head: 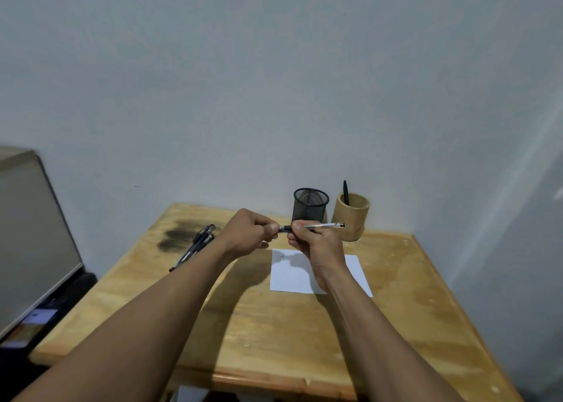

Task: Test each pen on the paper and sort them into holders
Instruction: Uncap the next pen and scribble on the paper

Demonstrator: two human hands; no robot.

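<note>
I see the clear pen (316,226) held level above the paper (292,276), the right hand (320,244) curled round its barrel and the left hand (246,234) pinching its black end, with the mesh holder (310,205) and wooden holder (353,219) just behind and spare pens (196,244) lying left on the table (274,334).

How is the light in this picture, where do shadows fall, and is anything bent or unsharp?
Head view: dim, even light, no glare; the arms cast soft shadows on the table and paper; the wide lens stretches them; the pen between left hand and right hand looks sharp.
</note>
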